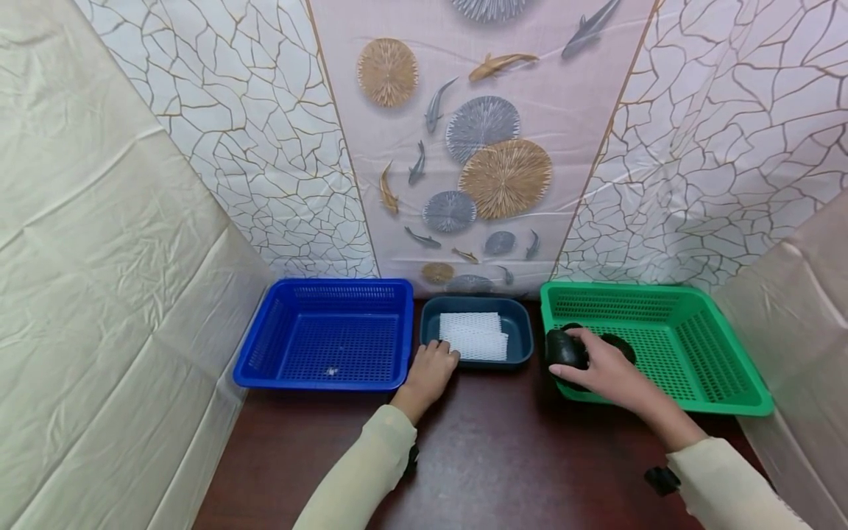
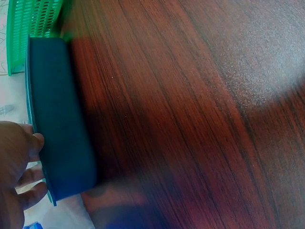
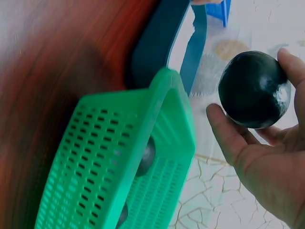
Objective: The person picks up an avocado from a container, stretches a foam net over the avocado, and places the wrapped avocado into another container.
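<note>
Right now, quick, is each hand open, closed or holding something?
Left hand: touching a dark teal, rectangular plastic tray; whether it grips can't be told.
Right hand: holding a glossy, dark, round object.

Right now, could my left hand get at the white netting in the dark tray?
Probably yes: your left hand touches the near left corner of the dark tray, and the white netting lies just inside, with nothing seeming to cover it.

No text, label, brand, number or sign can be read anywhere in the head view or in either wrist view, from upper left to lower right.
</note>
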### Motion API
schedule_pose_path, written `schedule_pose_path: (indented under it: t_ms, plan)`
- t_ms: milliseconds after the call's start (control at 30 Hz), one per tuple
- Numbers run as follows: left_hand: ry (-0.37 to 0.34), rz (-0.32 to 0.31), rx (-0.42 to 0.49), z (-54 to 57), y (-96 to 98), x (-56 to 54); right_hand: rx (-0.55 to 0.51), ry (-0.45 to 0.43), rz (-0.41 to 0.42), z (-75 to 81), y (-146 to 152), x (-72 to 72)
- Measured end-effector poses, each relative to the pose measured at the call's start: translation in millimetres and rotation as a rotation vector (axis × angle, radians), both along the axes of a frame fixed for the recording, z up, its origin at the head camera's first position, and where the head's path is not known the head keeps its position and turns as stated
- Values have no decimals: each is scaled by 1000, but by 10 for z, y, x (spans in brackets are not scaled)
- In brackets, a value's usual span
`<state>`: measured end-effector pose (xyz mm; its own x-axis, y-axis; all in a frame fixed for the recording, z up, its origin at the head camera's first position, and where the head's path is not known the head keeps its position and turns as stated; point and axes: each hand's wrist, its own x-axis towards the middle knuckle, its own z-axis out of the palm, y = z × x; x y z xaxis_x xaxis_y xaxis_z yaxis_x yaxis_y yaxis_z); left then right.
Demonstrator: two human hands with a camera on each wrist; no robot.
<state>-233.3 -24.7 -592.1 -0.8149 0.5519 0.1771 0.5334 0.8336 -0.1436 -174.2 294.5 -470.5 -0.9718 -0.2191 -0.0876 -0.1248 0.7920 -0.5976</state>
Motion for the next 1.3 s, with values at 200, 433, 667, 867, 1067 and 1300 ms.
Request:
schedule_pose_path:
  t_ms: [200,433,667,867,1067,1300]
  plan:
    - [1,7,-14,24,-2,27,-24,14,14,-70,-109,72]
    - [5,3,-13,27,-7,37,-56,23,15,-198,-289,152]
    - [16,-4,-13,34,-12,47,-70,-29,15,-331,-435,216]
    - [17,-6,-15,39,-12,42,-95,-95,1,-464,-535,266]
    - [7,3,-12,35,-7,26,-133,-141,-20,-641,-616,299]
    - [-19,6,-8,42,-3,14,-120,-150,-72,-843,-678,341]
